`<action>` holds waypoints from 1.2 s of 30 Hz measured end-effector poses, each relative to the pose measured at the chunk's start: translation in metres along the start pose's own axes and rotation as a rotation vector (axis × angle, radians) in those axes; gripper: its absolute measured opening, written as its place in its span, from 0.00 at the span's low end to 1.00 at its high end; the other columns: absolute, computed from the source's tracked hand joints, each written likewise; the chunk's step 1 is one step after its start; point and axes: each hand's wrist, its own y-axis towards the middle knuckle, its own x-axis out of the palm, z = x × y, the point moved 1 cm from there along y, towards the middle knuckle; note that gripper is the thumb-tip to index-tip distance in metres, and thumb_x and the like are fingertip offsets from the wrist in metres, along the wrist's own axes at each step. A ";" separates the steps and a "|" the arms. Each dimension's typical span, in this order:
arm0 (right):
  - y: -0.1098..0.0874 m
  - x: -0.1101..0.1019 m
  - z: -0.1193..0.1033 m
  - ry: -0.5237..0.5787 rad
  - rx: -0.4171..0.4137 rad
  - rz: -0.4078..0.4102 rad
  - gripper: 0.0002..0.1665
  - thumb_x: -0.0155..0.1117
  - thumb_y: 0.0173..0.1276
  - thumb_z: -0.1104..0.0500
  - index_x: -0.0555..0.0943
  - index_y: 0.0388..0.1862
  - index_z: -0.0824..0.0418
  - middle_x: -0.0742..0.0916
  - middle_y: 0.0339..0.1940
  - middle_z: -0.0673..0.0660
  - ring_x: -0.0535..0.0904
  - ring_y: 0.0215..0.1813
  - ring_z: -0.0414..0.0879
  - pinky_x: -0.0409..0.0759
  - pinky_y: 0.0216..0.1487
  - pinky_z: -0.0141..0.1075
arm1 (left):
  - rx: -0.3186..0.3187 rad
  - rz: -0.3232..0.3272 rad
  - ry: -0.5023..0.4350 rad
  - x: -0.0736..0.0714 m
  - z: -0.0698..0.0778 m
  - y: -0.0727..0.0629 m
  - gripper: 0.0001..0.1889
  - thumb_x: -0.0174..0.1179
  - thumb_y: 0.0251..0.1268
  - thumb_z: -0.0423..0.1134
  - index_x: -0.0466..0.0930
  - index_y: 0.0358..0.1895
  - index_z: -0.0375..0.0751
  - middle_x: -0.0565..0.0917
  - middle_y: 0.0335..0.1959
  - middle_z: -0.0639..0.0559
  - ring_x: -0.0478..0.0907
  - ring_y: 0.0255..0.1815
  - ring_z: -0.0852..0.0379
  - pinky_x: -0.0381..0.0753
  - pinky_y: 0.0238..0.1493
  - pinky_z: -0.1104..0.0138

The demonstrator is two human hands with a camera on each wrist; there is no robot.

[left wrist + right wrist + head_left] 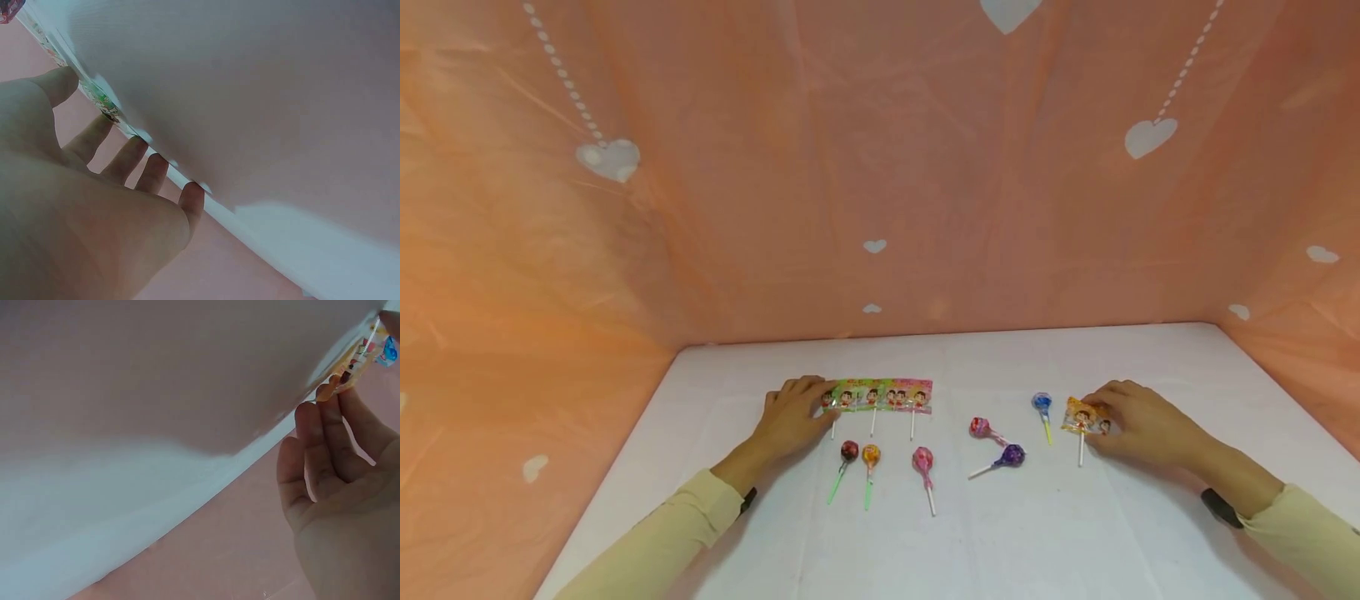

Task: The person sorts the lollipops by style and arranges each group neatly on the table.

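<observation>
A row of flat-wrapped lollipops [887,395], in green and pink packets with white sticks, lies on the white table. My left hand [795,417] rests at its left end, the index finger on the top edge and the thumb near the bottom edge. In the left wrist view, the fingers of that hand [94,169] are spread, tips down on the table. My right hand [1138,421] pinches a flat lollipop in an orange packet [1081,415], its white stick pointing toward me. The right wrist view shows the orange packet [350,365] between thumb and fingers.
Round lollipops lie around: a dark red one [849,451], an orange one [871,455], a pink one [923,458], a red-and-pink one [981,427], a purple one [1013,455] and a blue one [1042,402]. An orange curtain [925,208] with hearts hangs behind the table [1000,542].
</observation>
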 end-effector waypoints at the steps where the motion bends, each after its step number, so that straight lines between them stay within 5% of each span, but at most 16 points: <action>1: 0.000 0.000 0.001 -0.008 -0.003 0.002 0.33 0.74 0.55 0.42 0.83 0.54 0.61 0.84 0.50 0.58 0.80 0.52 0.56 0.77 0.55 0.56 | 0.000 -0.001 0.001 0.000 0.000 0.000 0.29 0.57 0.70 0.54 0.70 0.71 0.50 0.70 0.71 0.45 0.63 0.73 0.41 0.61 0.63 0.43; 12: -0.002 -0.004 0.009 -0.024 -0.097 0.161 0.27 0.78 0.50 0.48 0.84 0.49 0.57 0.85 0.46 0.52 0.80 0.51 0.53 0.74 0.52 0.50 | 0.000 -0.006 -0.004 0.000 0.000 0.000 0.29 0.57 0.70 0.54 0.70 0.72 0.50 0.70 0.71 0.46 0.62 0.73 0.42 0.61 0.63 0.43; 36: 0.014 -0.003 -0.010 0.110 -0.099 0.253 0.27 0.79 0.52 0.51 0.83 0.52 0.51 0.84 0.49 0.50 0.76 0.54 0.47 0.70 0.55 0.41 | -0.011 -0.002 0.001 0.001 -0.001 0.001 0.29 0.58 0.70 0.55 0.70 0.71 0.52 0.71 0.71 0.47 0.63 0.73 0.42 0.61 0.63 0.44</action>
